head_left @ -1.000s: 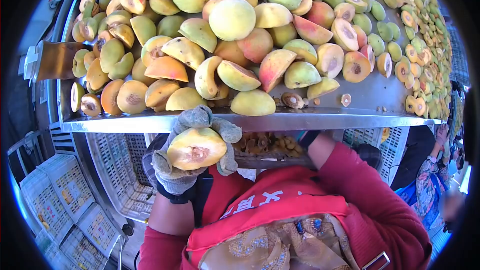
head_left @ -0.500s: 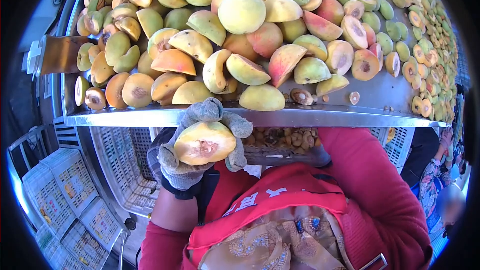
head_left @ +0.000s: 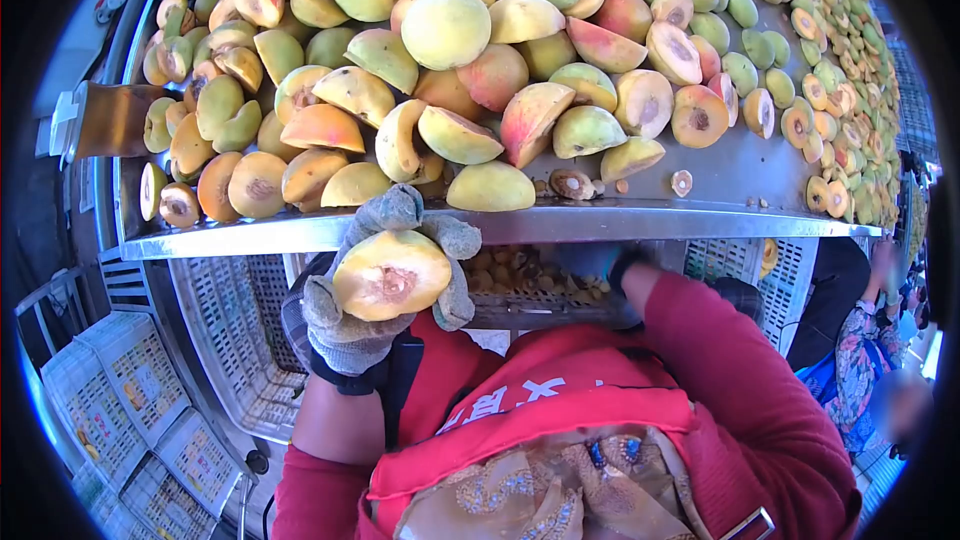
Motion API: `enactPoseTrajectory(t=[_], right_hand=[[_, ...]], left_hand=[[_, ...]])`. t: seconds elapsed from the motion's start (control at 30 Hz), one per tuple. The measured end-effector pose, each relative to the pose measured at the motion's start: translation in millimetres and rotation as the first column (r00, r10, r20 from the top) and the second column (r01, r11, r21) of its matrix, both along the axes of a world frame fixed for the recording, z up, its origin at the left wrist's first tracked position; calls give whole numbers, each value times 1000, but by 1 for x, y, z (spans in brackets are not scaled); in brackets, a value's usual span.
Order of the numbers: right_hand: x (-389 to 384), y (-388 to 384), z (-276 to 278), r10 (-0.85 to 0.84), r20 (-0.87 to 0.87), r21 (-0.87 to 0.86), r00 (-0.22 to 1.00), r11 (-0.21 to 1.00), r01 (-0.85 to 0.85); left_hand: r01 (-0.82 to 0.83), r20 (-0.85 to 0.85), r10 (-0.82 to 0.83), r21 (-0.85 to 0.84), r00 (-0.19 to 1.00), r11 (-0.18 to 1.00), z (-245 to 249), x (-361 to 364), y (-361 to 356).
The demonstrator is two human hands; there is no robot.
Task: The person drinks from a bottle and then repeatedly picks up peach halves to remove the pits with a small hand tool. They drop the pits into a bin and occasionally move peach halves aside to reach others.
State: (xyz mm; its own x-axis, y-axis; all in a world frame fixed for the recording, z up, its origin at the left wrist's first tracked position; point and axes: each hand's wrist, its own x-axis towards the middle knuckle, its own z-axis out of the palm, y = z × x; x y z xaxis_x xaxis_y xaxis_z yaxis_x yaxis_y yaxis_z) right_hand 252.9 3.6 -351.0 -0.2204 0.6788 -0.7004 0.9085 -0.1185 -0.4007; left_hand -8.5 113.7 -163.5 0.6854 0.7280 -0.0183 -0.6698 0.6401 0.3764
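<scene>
My left hand [head_left: 385,290], in a grey glove, is closed around a halved yellow-green fruit [head_left: 392,276] just below the table's metal edge. The cut face points up at me, with a brown, rough hollow at its middle. My right hand [head_left: 592,258] is low under the table edge, over a crate of fruit pieces [head_left: 510,280]. It is blurred by motion, and its fingers and anything in them cannot be made out. Above both hands, many halved fruits and a whole pale green one [head_left: 446,28] lie on the metal table [head_left: 720,175].
The table's raised metal rim [head_left: 600,221] runs across in front of me. A white crate [head_left: 225,320] stands below it on the left, with stacked crates [head_left: 120,380] farther left. A co-worker's flowered sleeve [head_left: 858,360] shows at the far right.
My right hand has come into sight as a blur over the crate, where only the sleeve showed before. My left hand still holds the fruit half. The whole view has shifted slightly.
</scene>
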Motion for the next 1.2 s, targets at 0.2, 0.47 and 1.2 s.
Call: enactPoseTrajectory(t=[0.2,0.47,1.2], right_hand=[[44,82,32,-36,138,231,990,973,3],[19,10,139,-185,-181,269,966,935,229],[-32,-125,300,-283,-788,249,547,666,703]], left_hand=[[-6,-116,7,9,993,1000,-2,-6,0],[17,-42,-21,-95,999,995,2,4,-16],[8,-124,1,66,992,998,95,69,-115]])
